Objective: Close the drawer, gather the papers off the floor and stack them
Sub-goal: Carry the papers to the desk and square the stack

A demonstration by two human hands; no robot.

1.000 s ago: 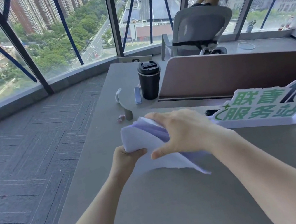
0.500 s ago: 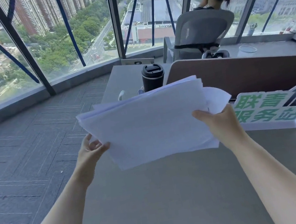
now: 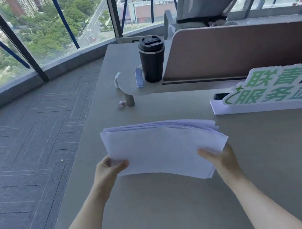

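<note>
Head view is showing the grey desk (image 3: 200,205) filling the lower right of the frame, carpet running off its left edge. Both hands are gripping the stack of papers (image 3: 163,148) at frame centre, just above the desktop: left hand (image 3: 105,171) pinching the near left corner, right hand (image 3: 222,160) clasping the near right corner. Sheets are fanning unevenly along the far right edge, so the stacking step is looking unfinished; squaring and laying flat seem next. Bare desk is lying open below, with the green sign (image 3: 273,91) and black cup (image 3: 152,58) standing well clear
</note>
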